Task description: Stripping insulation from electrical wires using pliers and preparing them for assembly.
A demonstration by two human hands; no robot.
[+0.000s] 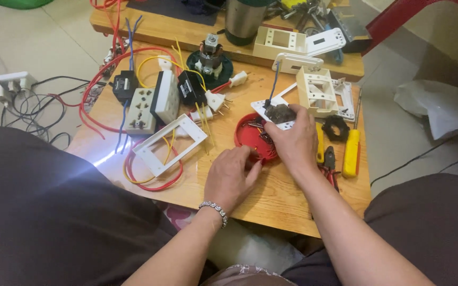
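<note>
The right hand (pixel 292 140) pinches a dark socket insert (pixel 278 113) on a white plate just beyond the red lid (pixel 247 139), while the left hand (pixel 231 177), fingers curled together, touches that lid's near rim.

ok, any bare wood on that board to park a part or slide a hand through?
Bare wood along the near edge of the board, between the left hand and right hand, and right of the white frame. Crowded: the left half with wires and sockets, and the screwdriver side.
</note>
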